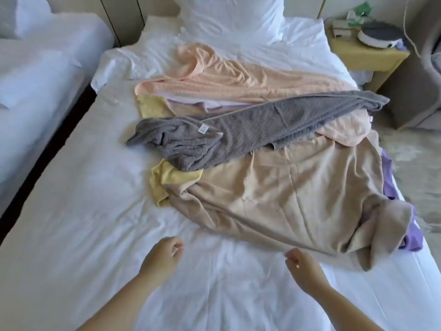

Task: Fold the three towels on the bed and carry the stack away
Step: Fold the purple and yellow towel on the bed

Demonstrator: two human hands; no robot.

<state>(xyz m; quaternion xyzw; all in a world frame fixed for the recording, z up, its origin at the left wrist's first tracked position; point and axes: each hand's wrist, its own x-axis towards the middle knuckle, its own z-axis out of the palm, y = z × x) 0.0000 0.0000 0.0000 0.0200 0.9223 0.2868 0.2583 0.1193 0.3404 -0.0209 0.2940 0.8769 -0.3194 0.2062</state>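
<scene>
Item, my left hand [164,255]: over bare sheet, fingers loosely curled, nothing in it. Item, my right hand [299,265]: likewise loosely curled and empty, apart from the left, just short of the nearest cloth edge. Item, bed [95,211]: white sheet, carries everything below. Item, tan towel [286,194]: largest piece, rumpled, directly ahead of my right hand, its near hem closest to me. Item, grey towel [238,130]: a long bunched strip lying across the tan one, further out from both hands, small white label showing. Item, peach towel [226,77]: furthest from my hands, spread beyond the grey. Item, yellow cloth [167,180]: peeks out ahead of my left hand, under the grey and tan. Item, purple cloth [411,240]: shows beyond my right hand, under the tan towel's far side. Item, pillow [231,20]: at the head, past all the cloths. Status, by my judgement: no towel folded yet; the step is the first pick-up. Handling note: I would lift the grey strip clear first, since it pins the tan; then pinch two corners of one hem, shake flat on the bare sheet near my left hand, match corners before creasing, and mind the yellow and purple pieces do not drag along.
</scene>
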